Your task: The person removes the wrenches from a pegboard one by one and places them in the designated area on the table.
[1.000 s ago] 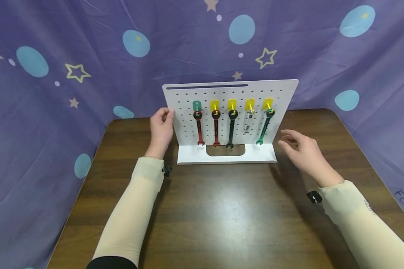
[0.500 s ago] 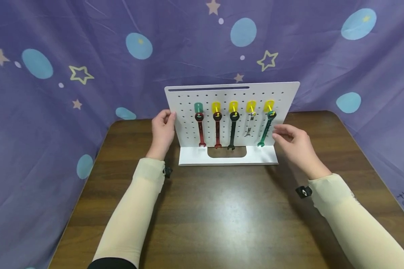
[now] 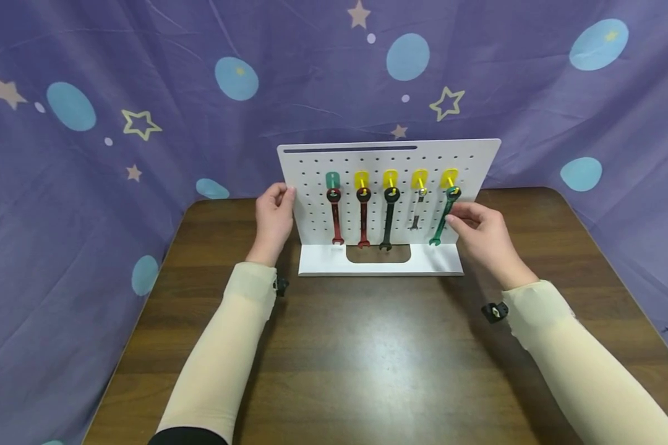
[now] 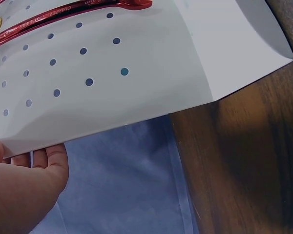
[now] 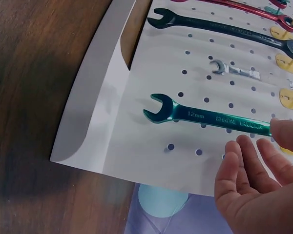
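Note:
A white pegboard stand (image 3: 317,213) stands upright on the table, with several combination wrenches hung from its hooks. My left hand (image 3: 274,216) grips the board's left edge; in the left wrist view its thumb is in front and the fingers (image 4: 56,156) lie behind. At the right end hangs a green wrench (image 5: 210,117) marked 12mm, its ring end still on a yellow hook (image 3: 449,178). My right hand (image 3: 484,241) pinches the green wrench's shank near the ring end, thumb on its face. Part of the shank is hidden by the thumb in the right wrist view.
Left of the green wrench hang a small silver wrench (image 3: 415,216), a black wrench (image 3: 389,219) and two red wrenches, one a dark red wrench (image 3: 363,219). The brown wooden table (image 3: 367,358) extends in front. A purple patterned cloth (image 3: 312,80) hangs close behind.
My right hand has moved left from beside the board to the green wrench and taken hold of it. The left hand stays at the board's edge; the head view has shifted slightly.

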